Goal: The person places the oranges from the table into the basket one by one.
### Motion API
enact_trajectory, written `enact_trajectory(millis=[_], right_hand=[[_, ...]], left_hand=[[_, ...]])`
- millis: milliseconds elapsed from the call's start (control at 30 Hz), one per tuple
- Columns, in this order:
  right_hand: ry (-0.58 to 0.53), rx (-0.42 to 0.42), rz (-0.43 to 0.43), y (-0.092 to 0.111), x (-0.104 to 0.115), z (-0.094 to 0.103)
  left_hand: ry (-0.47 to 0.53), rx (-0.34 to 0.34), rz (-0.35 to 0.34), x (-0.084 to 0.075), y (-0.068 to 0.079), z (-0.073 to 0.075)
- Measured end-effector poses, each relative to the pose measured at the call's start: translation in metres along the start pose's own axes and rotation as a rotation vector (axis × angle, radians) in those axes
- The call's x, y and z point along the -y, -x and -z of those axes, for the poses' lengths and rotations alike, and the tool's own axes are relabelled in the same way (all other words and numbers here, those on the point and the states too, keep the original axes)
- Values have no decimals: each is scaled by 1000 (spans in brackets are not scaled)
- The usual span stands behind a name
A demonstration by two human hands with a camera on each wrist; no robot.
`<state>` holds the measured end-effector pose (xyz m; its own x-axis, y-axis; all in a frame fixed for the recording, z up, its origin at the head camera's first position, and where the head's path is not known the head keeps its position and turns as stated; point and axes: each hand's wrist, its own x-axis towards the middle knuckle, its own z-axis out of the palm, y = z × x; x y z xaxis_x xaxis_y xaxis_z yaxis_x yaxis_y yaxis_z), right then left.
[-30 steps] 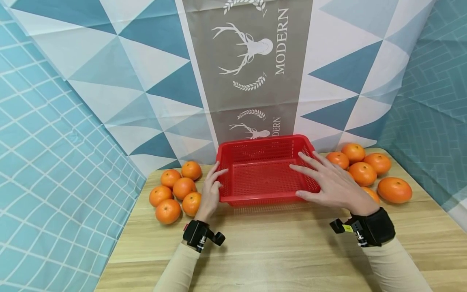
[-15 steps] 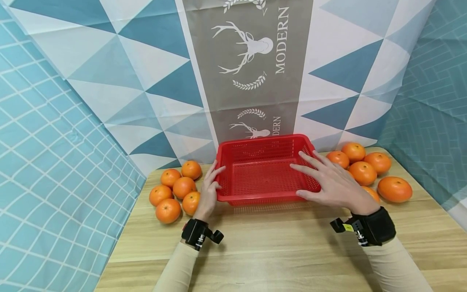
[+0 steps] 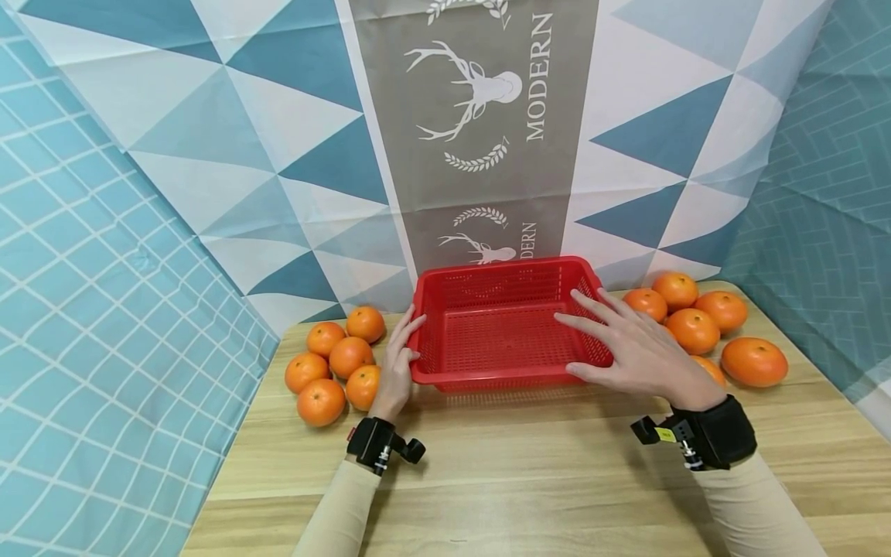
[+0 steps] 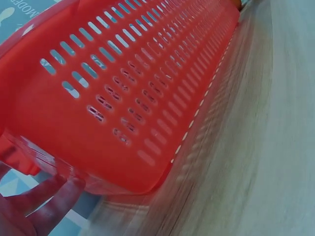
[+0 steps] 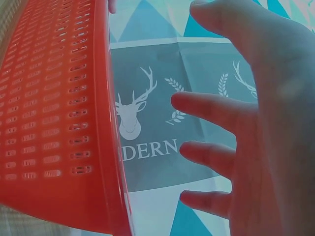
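Observation:
A red plastic basket [image 3: 511, 377] with slotted sides stands against the patterned backdrop, nothing inside it. My left hand [image 3: 394, 375] is at its left end, fingers extended along the rim. The left wrist view has those fingertips [image 4: 73, 184] touching the end wall of the basket [image 4: 113, 142]. Over the basket's right end, my right hand [image 3: 640, 354] is held with fingers spread and nothing in its grasp. The right wrist view shows the fingers [image 5: 209, 114] apart from the basket's rim [image 5: 115, 162].
Several oranges [image 3: 351, 358] sit on the wooden table [image 3: 501, 480] left of the basket, close to my left hand. More oranges [image 3: 692, 331] lie on the right, partly behind my right hand. The patterned cloth backdrop [image 3: 480, 186] rises right behind the basket.
My left hand has shifted slightly left, its fingertips reaching less far over the basket's left rim. My right hand has stayed in place.

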<state>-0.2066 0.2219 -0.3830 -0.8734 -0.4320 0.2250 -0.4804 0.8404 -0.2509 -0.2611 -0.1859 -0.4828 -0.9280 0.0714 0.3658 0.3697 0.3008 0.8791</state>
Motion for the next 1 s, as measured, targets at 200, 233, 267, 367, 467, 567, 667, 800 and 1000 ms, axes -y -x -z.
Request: enact_trajectory(millis=[200, 233, 267, 367, 467, 567, 667, 800, 1000], right_hand=[[18, 4, -21, 0, -2, 3], [24, 7, -30, 0, -2, 3], [30, 9, -37, 0, -3, 4], [49, 13, -60, 0, -6, 8], [76, -15, -54, 2, -13, 14], [106, -61, -45, 6, -23, 22], [117, -120, -46, 14, -36, 29], [94, -176, -62, 24, -51, 36], [45, -127, -169, 33, -65, 46]], left_hand=[[-23, -5, -24, -1, 1, 1], [-26, -5, -29, -1, 0, 1], [-31, -5, -33, -1, 0, 1], [-44, -4, -42, -2, 0, 1], [-34, -1, -38, -2, 0, 1], [-25, 1, -35, -2, -1, 1], [-28, 1, -37, -2, -1, 1], [-39, -2, -44, -4, -1, 0], [-40, -6, -44, -4, -1, 1]])
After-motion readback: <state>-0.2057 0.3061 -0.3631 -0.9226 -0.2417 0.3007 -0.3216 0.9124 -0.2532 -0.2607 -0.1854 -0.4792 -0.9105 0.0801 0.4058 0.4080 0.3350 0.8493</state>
